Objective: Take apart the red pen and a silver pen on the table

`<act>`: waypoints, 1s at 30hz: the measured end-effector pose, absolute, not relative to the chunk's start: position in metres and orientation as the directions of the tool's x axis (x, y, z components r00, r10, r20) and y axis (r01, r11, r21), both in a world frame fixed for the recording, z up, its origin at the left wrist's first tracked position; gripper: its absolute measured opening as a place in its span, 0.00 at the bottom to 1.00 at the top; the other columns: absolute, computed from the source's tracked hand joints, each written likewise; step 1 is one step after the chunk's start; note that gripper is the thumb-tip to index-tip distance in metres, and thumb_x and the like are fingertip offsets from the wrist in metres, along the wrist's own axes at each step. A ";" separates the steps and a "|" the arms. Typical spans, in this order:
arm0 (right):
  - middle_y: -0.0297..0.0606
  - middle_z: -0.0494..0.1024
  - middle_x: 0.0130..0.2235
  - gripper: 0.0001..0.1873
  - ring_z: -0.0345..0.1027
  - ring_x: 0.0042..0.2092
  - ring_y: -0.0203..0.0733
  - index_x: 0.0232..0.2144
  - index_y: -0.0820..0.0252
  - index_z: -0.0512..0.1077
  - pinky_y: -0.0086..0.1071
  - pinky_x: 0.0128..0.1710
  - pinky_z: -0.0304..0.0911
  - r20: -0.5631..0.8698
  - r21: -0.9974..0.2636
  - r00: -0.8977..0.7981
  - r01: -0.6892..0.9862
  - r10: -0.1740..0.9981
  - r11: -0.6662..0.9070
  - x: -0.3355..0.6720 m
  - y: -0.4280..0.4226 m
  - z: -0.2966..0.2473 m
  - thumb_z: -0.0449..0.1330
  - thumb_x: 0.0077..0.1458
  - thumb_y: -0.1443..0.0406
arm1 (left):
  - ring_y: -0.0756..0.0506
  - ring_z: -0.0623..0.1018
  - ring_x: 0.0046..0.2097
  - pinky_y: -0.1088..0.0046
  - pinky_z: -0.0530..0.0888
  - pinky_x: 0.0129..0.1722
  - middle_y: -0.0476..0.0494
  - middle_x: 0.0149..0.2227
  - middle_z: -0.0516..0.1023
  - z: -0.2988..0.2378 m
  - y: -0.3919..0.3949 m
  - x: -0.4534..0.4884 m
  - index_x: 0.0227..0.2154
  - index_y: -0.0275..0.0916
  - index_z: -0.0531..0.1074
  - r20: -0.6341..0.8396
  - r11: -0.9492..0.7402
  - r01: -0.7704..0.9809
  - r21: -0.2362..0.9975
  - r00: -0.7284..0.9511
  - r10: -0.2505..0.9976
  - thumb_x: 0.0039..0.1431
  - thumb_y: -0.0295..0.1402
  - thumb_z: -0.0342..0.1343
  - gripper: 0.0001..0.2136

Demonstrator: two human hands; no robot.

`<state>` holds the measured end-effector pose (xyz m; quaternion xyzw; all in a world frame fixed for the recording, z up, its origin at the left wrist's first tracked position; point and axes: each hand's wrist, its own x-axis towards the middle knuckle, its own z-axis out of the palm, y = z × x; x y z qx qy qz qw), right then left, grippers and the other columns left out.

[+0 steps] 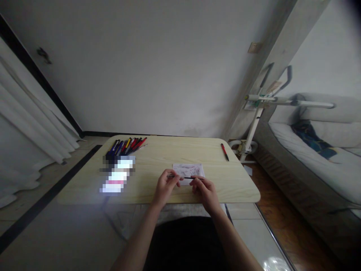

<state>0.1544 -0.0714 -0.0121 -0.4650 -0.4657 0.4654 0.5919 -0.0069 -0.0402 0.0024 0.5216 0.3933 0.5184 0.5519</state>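
Observation:
My left hand (167, 183) is closed, pinching one end of a slim dark pen (186, 177). On its other end the fingers of my right hand (204, 188) are closed too. The pen lies level between both hands, above a small sheet of paper (188, 168) covered with dark and reddish marks. Whether the pen is in one piece cannot be made out, as my fingers hide its ends. Farther right on the table lies a red and black pen (225, 152).
A light wooden table (158, 154) stands before me against the wall. At its left lie a bunch of pens (125, 146) and a bright, pixelated phone-like screen (118, 175). White exercise equipment (255, 124) and a sofa (299, 158) stand at the right, a white curtain (28, 113) at the left.

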 end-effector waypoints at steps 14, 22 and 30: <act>0.39 0.72 0.23 0.18 0.67 0.32 0.41 0.20 0.61 0.73 0.31 0.31 0.61 0.160 -0.984 0.103 -0.062 0.982 0.167 0.156 -0.072 -0.010 0.55 0.51 0.56 | 0.51 0.73 0.25 0.75 0.69 0.29 0.46 0.25 0.76 -0.002 -0.040 -0.007 0.30 0.35 0.68 0.064 -0.043 -0.128 0.991 0.163 0.985 0.47 0.36 0.58 0.11; 0.39 0.71 0.22 0.18 0.67 0.38 0.44 0.16 0.61 0.71 0.30 0.31 0.60 0.179 -0.981 0.130 -0.054 0.975 0.188 0.157 -0.071 -0.012 0.55 0.51 0.56 | 0.51 0.73 0.24 0.75 0.69 0.29 0.50 0.24 0.73 0.000 -0.040 -0.006 0.34 0.36 0.67 0.092 -0.072 -0.136 0.988 0.143 0.986 0.48 0.37 0.57 0.12; 0.35 0.71 0.23 0.12 0.62 0.25 0.34 0.30 0.61 0.74 0.28 0.26 0.59 0.158 -0.980 0.079 -0.112 0.984 0.166 0.156 -0.072 -0.012 0.55 0.52 0.59 | 0.49 0.76 0.30 0.72 0.69 0.35 0.51 0.24 0.74 0.002 -0.041 -0.006 0.37 0.38 0.61 0.118 -0.088 -0.228 0.970 0.119 0.986 0.49 0.34 0.57 0.13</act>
